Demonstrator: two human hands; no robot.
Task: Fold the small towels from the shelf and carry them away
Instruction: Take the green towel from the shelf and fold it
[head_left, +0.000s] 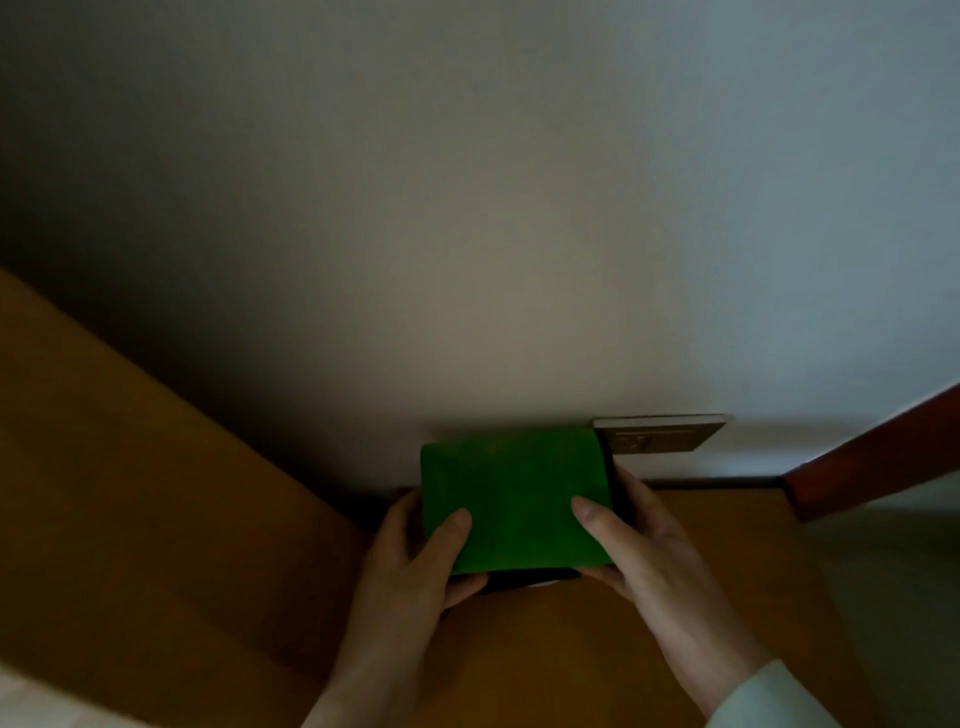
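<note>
Though cut off by the lower edge, right sleeve (769, 696): pale, loose at the wrist.
Left hand (410, 566): thumb pressed on top, fingers curled under, gripping the stack's left edge.
Right hand (649, 561): thumb on top, fingers wrapped beneath the right edge.
Green towel (511, 499): folded into 1 rectangle, held over the wooden surface (701, 525); possibly 1 darker towel (519, 578) underneath, too dim to confirm.
Stack: folding seemingly done, carrying in hand.
Wall (467, 208), switch plate (660, 436): close ahead; next, turning away, keeping both grips firm and level.
</note>
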